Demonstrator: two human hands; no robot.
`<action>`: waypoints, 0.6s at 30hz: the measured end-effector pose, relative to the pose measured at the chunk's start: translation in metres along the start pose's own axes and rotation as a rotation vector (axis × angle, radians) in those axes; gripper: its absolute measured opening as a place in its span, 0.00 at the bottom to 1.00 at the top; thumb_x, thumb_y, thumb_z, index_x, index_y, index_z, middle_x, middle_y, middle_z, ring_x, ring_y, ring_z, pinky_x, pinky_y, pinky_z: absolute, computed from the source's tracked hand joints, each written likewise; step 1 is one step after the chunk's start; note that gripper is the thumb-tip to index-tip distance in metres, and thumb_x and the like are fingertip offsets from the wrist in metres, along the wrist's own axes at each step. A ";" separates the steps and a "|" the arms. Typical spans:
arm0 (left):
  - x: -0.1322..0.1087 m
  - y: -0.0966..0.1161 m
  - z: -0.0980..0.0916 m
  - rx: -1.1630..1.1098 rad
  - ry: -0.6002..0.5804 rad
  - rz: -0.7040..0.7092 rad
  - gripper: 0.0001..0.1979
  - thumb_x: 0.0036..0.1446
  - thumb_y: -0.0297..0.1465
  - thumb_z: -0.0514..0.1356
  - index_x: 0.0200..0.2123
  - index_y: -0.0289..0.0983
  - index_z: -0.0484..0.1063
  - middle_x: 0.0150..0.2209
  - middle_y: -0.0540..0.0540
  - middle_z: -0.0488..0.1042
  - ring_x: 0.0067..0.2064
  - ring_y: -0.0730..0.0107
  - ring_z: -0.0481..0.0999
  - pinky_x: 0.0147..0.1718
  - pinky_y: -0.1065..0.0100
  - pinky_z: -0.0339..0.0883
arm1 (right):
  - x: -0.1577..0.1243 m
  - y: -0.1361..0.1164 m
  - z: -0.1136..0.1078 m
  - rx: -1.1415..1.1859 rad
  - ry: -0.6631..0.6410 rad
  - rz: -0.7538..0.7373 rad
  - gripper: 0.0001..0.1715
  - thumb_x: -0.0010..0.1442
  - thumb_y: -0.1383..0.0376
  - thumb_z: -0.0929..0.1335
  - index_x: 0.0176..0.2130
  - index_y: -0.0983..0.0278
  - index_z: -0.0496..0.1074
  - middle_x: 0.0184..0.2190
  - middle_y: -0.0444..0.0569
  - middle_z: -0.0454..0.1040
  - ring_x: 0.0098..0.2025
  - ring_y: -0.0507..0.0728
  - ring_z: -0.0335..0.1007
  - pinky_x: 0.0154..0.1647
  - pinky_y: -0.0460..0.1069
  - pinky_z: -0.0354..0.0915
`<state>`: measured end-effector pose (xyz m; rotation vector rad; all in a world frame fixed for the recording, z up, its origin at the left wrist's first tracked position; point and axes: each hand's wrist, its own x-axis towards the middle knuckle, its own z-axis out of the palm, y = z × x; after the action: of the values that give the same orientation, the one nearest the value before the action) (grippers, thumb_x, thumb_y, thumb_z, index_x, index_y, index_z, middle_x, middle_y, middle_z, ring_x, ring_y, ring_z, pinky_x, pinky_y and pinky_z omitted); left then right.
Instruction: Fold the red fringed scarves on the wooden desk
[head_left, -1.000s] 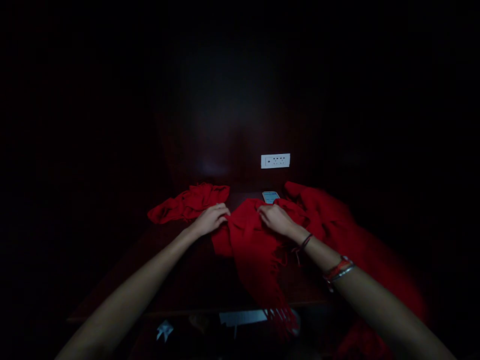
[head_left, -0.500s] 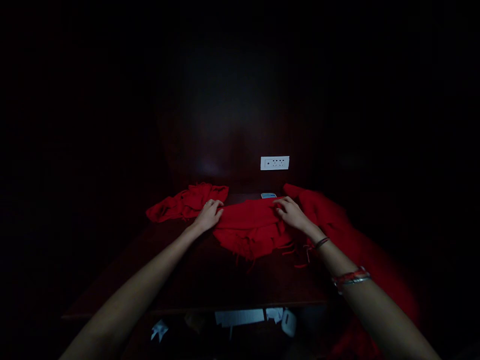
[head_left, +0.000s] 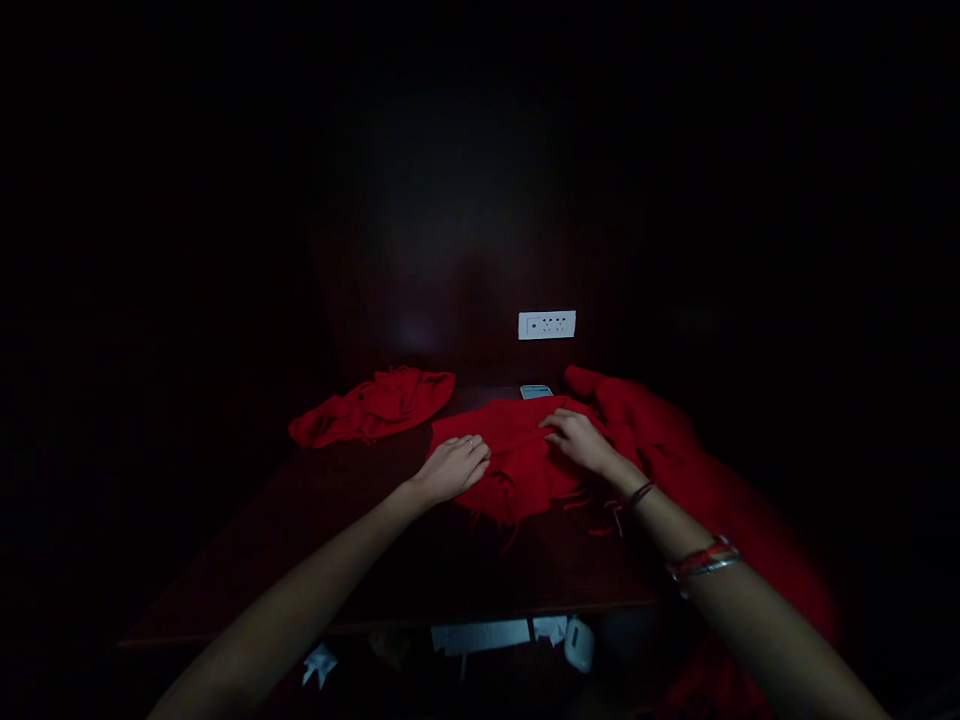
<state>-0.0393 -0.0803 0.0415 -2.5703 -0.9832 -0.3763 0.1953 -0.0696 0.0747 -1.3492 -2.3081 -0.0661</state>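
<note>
A red fringed scarf (head_left: 517, 411) lies folded on the dark table, its fringe pointing toward me. My left hand (head_left: 456, 467), a ring on one finger, rests on the left part of the scarf with its fingers curled down into the cloth. Farther right, my right hand (head_left: 576, 438) has thumb and fingers closed on the scarf along a crease. Bracelets circle the right wrist and forearm. The fingertips of both hands are partly hidden against the fabric.
A crumpled red fringed cloth (head_left: 382, 405) lies at the back left. More red cloth (head_left: 675, 450) drapes off the table's right side. A phone (head_left: 535, 392) lies behind the scarf, below a wall socket panel (head_left: 547, 325). Papers (head_left: 480, 636) and a white object (head_left: 579, 645) show beneath the table edge (head_left: 390, 622).
My left hand has moved right and toward me, from the scarf's left edge onto its middle left. My right hand has shifted slightly nearer to me along the cloth.
</note>
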 end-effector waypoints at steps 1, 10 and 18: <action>0.000 0.006 -0.001 -0.004 0.016 0.007 0.13 0.55 0.37 0.46 0.39 0.36 0.62 0.39 0.43 0.65 0.41 0.63 0.65 0.39 0.64 0.58 | 0.003 0.000 -0.002 0.070 0.042 -0.001 0.11 0.51 0.70 0.62 0.36 0.66 0.69 0.35 0.50 0.70 0.38 0.53 0.64 0.41 0.46 0.59; 0.003 -0.003 -0.012 -0.117 0.322 -0.304 0.08 0.54 0.27 0.45 0.35 0.37 0.63 0.34 0.46 0.66 0.36 0.70 0.66 0.38 0.70 0.59 | 0.010 -0.006 -0.009 0.411 0.239 0.073 0.09 0.49 0.66 0.63 0.32 0.65 0.70 0.33 0.49 0.71 0.36 0.53 0.66 0.41 0.48 0.60; -0.037 -0.098 -0.070 -0.080 0.583 -0.692 0.06 0.53 0.28 0.46 0.35 0.37 0.60 0.33 0.46 0.66 0.36 0.70 0.66 0.38 0.68 0.60 | 0.010 0.012 -0.035 0.414 0.583 0.172 0.11 0.50 0.63 0.62 0.32 0.67 0.69 0.32 0.50 0.70 0.36 0.54 0.65 0.38 0.49 0.60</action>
<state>-0.1413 -0.0637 0.1139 -1.8947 -1.5847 -1.2706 0.2141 -0.0641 0.1074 -1.1204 -1.6081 0.0642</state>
